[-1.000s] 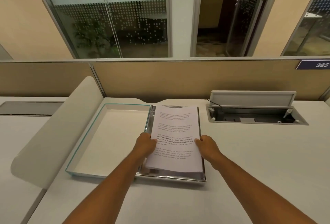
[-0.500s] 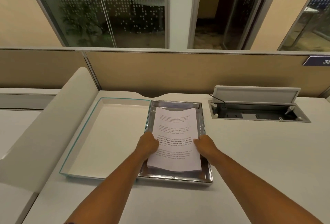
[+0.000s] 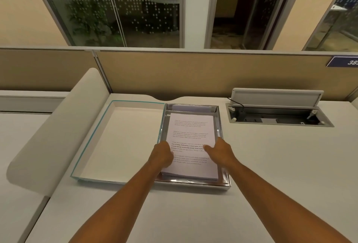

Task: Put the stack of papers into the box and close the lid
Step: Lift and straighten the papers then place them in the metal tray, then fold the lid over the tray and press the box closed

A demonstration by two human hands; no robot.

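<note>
The stack of papers [image 3: 190, 126], white sheets with printed text, lies inside the shallow silver-lined box [image 3: 225, 183] in the middle of the desk. The box's lid [image 3: 124, 138], white inside with a teal edge, lies open and flat to the left of the box. My left hand [image 3: 161, 154] grips the stack's left edge, fingers curled under it. On the right edge is my right hand [image 3: 220, 151], its thumb resting on the top sheet and its fingers down between stack and box wall.
An open cable hatch [image 3: 277, 116] with a raised flap and a black cord is set in the desk to the right of the box. A tan partition [image 3: 193, 74] runs along the back. A rounded white divider [image 3: 58, 126] rises left of the lid.
The stack has gone down from above the box until it lies flat inside it. Both hands went down with it and stay at its side edges.
</note>
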